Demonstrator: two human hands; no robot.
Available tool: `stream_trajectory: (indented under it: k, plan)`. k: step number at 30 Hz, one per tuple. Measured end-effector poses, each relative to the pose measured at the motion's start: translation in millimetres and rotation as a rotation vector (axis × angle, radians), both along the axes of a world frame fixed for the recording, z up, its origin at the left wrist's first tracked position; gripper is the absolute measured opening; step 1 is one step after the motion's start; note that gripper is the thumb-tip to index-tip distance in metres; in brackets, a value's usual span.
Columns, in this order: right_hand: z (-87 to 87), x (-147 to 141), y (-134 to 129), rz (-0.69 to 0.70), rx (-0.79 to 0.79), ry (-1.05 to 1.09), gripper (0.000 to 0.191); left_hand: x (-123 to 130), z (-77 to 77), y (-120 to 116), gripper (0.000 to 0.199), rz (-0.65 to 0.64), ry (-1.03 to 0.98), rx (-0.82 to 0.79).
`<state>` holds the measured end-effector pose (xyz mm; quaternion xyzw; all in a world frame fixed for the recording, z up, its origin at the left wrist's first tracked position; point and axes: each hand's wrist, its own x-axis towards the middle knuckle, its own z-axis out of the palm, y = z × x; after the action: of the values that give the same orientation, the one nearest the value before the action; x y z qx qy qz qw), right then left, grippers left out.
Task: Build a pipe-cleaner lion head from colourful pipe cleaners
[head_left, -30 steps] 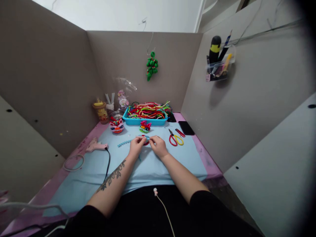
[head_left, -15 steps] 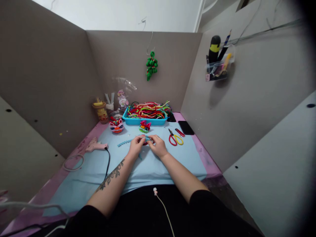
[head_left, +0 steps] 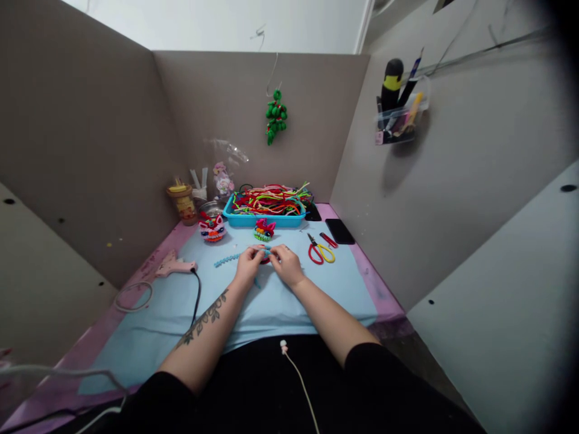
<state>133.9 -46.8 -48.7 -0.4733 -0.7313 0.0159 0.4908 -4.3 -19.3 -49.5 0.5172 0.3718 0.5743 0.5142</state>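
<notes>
My left hand (head_left: 249, 264) and my right hand (head_left: 286, 265) meet over the middle of the table, fingers closed on a small blue and red craft piece (head_left: 266, 252). Most of that piece is hidden behind the fingers. From the left hand's far side a light blue braided strip (head_left: 227, 260) reaches out over the cloth; whether it joins the held piece I cannot tell. A short blue end (head_left: 257, 282) shows under the left hand. Just beyond the hands sits a small red and green animal-head figure (head_left: 264, 229), and a pink and red one (head_left: 212, 229) stands farther left.
Behind the figures is a blue tray (head_left: 266, 220) heaped with colourful fuzzy stems. Scissors (head_left: 321, 252), a red cutter (head_left: 329, 240) and a black phone (head_left: 340, 231) lie right. A pink glue gun (head_left: 175, 265) with its cable lies left, near a lidded cup (head_left: 183, 205). Partitions enclose the table.
The camera view has tilted a little, so everything sits slightly higher in the picture. Both hands keep their hold on the blue and red piece, with the fingers shifted slightly.
</notes>
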Motion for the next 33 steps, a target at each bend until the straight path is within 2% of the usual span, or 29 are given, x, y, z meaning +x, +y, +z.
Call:
stream_trajectory:
  k: [7,10,21,27,33]
  plan:
    - [-2.8,4.0,1.3,0.032,-0.001,0.026,0.012,-3.7,-0.1,-0.6,0.029,-0.057,0.163,0.043]
    - [-2.3,3.4,1.4,0.043,0.007,0.031,0.013,-4.8,-0.1,-0.7,0.025,-0.037,0.233,0.064]
    - [-1.7,0.3,1.9,0.025,0.023,0.02,0.01,-2.7,3.5,-2.2,0.027,0.008,0.091,0.0]
    - [-3.1,0.7,2.8,0.038,0.037,0.029,0.01,-3.0,3.6,-2.1,0.029,0.055,0.13,0.017]
    - [-0.4,2.1,1.2,0.069,0.016,0.103,0.013,-4.3,1.4,-0.5,0.029,0.028,0.151,0.019]
